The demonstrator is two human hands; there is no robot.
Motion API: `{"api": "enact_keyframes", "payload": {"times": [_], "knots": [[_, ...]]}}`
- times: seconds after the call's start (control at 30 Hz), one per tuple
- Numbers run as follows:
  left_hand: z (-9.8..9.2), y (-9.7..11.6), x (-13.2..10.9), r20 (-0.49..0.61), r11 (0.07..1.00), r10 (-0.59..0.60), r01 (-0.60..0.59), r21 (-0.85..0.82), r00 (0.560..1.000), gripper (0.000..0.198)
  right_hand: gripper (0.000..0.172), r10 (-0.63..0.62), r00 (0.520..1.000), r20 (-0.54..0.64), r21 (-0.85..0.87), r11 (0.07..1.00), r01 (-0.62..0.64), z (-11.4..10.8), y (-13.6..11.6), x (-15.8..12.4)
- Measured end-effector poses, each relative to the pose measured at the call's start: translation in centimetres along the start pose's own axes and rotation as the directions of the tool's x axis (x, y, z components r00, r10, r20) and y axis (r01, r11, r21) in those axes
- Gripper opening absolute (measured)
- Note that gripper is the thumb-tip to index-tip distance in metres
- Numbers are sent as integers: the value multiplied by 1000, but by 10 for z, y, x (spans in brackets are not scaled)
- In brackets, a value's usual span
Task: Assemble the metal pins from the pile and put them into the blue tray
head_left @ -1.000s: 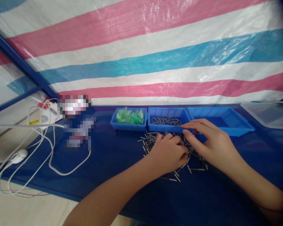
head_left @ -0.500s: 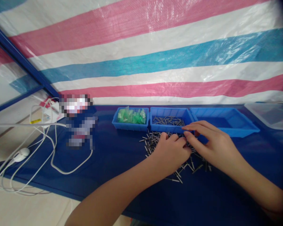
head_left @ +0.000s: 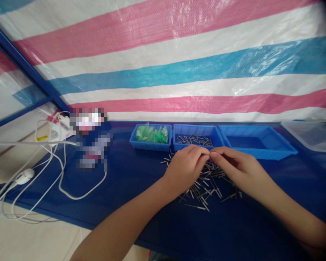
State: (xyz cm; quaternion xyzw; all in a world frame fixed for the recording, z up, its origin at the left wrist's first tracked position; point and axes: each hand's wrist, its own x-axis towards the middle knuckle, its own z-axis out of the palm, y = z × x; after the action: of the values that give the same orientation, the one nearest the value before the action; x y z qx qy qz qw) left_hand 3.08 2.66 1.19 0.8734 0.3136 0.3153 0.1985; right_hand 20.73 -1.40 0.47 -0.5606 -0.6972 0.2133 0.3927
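A loose pile of blind rivets [head_left: 202,188] lies on the dark blue tabletop [head_left: 130,177], under and between my hands. Above it my left hand [head_left: 185,168] is closed in a pinch. The thumb and fingers of my right hand [head_left: 240,168] are pinched too, and the fingertips of both hands meet over the pile. Whatever is between them is too small or hidden to make out. Just behind my hands stands a blue bin [head_left: 218,135] with more rivets [head_left: 195,140] on its floor.
Left of that bin, another blue bin [head_left: 150,146] holds green plastic packets [head_left: 152,134]. To the right are a wider blue bin [head_left: 281,145] and a clear plastic container [head_left: 312,136]. White cables [head_left: 61,177] and a power strip [head_left: 58,132] lie at the left. A striped sheet [head_left: 163,76] hangs behind.
My left hand has risen from the rivet pile and turned, bringing its fingertips against those of my right hand. My right hand's fingers have closed into a pinch.
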Motion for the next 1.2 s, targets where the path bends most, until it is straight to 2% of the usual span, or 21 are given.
{"api": "enact_keyframes", "payload": {"times": [0.17, 0.27, 0.4, 0.53, 0.63, 0.8, 1.07, 1.13, 1.2], "knots": [[1, 2, -1, -94, 957, -183, 156, -244, 979, 16, 28, 16, 997, 72, 127, 992, -25, 3, 2, 3], [2, 3, -1, -73, 901, -279, 235, -363, 957, 17, 27, 25, 996, 84, 178, 983, -40, 3, 1, 3], [0, 4, 0, -43, 858, -311, 261, -443, 950, 16, 27, 47, 997, 54, 183, 981, -56, 5, -2, 2], [-2, 5, 1, -63, 857, -303, 243, -454, 951, 14, 30, 98, 994, 50, 213, 971, -107, 5, -6, 2], [-2, 4, 0, -78, 858, -311, 244, -452, 947, 16, 25, 135, 991, -16, 259, 958, -126, 5, -6, 3], [3, -2, 0, -77, 859, -309, 244, -449, 948, 17, 19, 101, 984, -145, 312, 949, -51, 7, -4, 2], [-1, -6, 2, 72, 920, -207, 219, -324, 976, 26, 21, 19, 992, -128, 207, 978, 8, 6, -4, -4], [0, -6, 2, 75, 928, -207, 220, -300, 976, 29, 20, 6, 990, -141, 162, 987, 17, 6, -1, -3], [1, -6, 1, 24, 924, -228, 224, -310, 973, 27, 20, -13, 981, -193, 102, 994, 33, 5, 2, 0]]}}
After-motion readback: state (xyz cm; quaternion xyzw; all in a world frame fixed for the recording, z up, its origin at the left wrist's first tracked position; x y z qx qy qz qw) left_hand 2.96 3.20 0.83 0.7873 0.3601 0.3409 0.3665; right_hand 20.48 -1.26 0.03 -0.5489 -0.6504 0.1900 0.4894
